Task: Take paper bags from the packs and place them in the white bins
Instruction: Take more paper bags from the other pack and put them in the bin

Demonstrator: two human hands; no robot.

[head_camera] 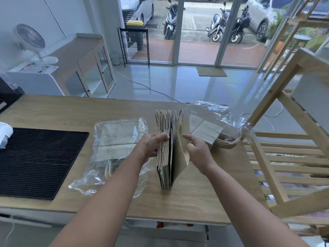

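A stack of flat brown paper bags stands on edge in the middle of the wooden table. My left hand presses against the stack's left side, thumb across the top edges. My right hand holds the rightmost bag, which leans away from the others. To the left lies a clear plastic pack with paper bags inside. To the right lies another clear plastic pack, puffed open, with bags and their twisted handles showing. No white bin is visible.
A black ribbed mat covers the table's left part, with a white device at its edge. A wooden slatted rack stands against the table's right side. Beyond the table are a tiled floor, a cabinet and glass doors.
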